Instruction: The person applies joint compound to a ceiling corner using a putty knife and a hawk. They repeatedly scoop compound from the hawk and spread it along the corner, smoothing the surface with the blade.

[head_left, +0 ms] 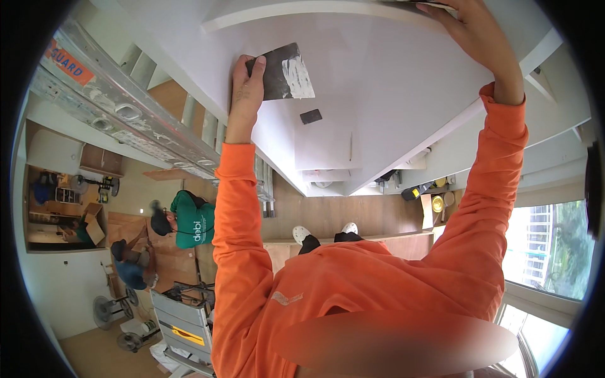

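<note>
My left hand (249,85) is closed round the edge of a broad dark putty scraper (277,70), thumb on its face. White putty is smeared across the scraper's right side. It is held in front of a white cabinet panel (378,82). High at the upper right, my right hand (463,25) is raised to a curved white shelf edge (328,9). Its fingers pinch a thin flat scraper (435,5), which the picture's top edge mostly cuts off. Below the left scraper, a small dark rectangle (311,116) shows on the white surface; I cannot tell whether it is a cutout.
A metal ladder (126,113) leans close on my left. Two people, one in a green shirt (192,220) and one in dark blue (129,264), are on the floor below left. Fans (110,309) stand behind them. Tins (437,203) sit lower right, near a window (548,252).
</note>
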### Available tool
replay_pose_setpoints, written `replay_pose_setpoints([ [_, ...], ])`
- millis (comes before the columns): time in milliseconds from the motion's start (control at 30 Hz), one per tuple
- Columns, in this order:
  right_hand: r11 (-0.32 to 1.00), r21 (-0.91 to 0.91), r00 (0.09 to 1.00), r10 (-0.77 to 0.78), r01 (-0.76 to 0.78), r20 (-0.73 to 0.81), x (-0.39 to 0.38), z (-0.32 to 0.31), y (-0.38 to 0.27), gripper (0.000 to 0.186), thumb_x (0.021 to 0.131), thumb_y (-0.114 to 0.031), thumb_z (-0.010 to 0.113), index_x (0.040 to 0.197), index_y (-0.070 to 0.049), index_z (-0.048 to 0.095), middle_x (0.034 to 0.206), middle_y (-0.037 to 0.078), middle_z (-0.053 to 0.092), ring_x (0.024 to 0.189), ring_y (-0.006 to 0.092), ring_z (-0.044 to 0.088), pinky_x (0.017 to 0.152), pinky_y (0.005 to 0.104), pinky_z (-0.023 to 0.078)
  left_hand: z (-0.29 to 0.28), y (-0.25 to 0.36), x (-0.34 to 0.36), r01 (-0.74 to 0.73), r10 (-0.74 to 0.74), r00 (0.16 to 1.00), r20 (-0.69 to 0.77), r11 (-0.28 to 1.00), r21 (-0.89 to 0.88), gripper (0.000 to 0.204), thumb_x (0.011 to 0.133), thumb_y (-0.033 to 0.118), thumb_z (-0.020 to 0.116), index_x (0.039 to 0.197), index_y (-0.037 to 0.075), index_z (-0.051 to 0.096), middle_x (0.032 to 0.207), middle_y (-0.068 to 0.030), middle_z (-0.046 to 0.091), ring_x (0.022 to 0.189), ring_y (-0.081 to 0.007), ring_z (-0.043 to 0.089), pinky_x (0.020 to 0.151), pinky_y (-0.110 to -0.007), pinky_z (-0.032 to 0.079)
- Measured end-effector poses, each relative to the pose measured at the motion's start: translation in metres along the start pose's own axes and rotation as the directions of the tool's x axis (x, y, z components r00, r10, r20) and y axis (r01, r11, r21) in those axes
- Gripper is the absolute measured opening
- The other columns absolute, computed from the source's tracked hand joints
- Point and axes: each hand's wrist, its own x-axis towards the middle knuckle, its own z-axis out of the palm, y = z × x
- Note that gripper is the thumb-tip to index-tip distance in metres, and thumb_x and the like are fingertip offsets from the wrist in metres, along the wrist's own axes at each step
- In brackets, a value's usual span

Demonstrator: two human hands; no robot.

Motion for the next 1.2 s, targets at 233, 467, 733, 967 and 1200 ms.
replay_pose_setpoints([
  [233,0.996,-0.088,1.0,0.0,-0.001,-0.007,-0.001,-0.002,0.004,0.018,0.087,-0.002,0.066,0.102,0.001,0.074,0.1,0.015,0.075,0.087,0.03,0.072,0.083,0.0346,0.055,0.002,0.001,0.007,-0.022,0.022,1.0,-0.011,1.0,0.02,0.028,0.102,0.032,0.059,0.105,0.005,0.055,0.089,-0.0015,0.051,0.084,-0.0125,0.042,0.078,-0.028,0.039],
  [467,0.999,-0.006,0.999,-0.033,0.033,-0.009,0.006,0.002,0.0,0.018,0.087,-0.002,0.067,0.103,0.001,0.074,0.1,0.016,0.075,0.084,0.03,0.072,0.08,0.0343,0.056,0.004,0.003,0.004,0.001,-0.002,1.0,-0.014,1.0,-0.024,0.029,0.102,0.033,0.059,0.104,0.004,0.055,0.089,-0.0013,0.049,0.083,-0.0126,0.042,0.078,-0.028,0.039],
  [733,1.0,0.016,0.999,0.008,-0.009,0.049,0.013,0.0,0.001,0.019,0.087,-0.001,0.067,0.105,0.001,0.074,0.099,0.016,0.075,0.085,0.0293,0.073,0.08,0.034,0.056,0.001,0.001,0.007,-0.032,0.032,0.999,-0.008,0.999,0.04,0.029,0.102,0.033,0.059,0.103,0.004,0.055,0.089,-0.0025,0.052,0.084,-0.0137,0.044,0.078,-0.028,0.04],
  [967,0.988,-0.003,0.988,-0.157,0.157,0.009,0.026,-0.001,-0.001,0.02,0.086,0.0,0.066,0.106,0.001,0.07,0.096,0.015,0.073,0.089,0.0286,0.071,0.08,0.0352,0.055,0.002,0.001,0.006,-0.003,0.003,1.0,-0.007,1.0,0.011,0.027,0.101,0.032,0.061,0.104,0.006,0.057,0.089,0.0006,0.053,0.085,-0.0109,0.044,0.08,-0.026,0.039],
  [1200,0.993,0.106,0.981,-0.033,0.054,-0.193,0.055,-0.014,0.003,0.036,0.082,0.001,0.061,0.117,0.003,0.057,0.09,0.014,0.064,0.092,0.0262,0.068,0.083,0.0366,0.053,0.0,0.002,0.007,-0.034,0.034,0.999,0.017,0.999,0.009,0.028,0.102,0.031,0.058,0.101,0.004,0.055,0.087,-0.0017,0.052,0.082,-0.0129,0.044,0.078,-0.028,0.041],
])
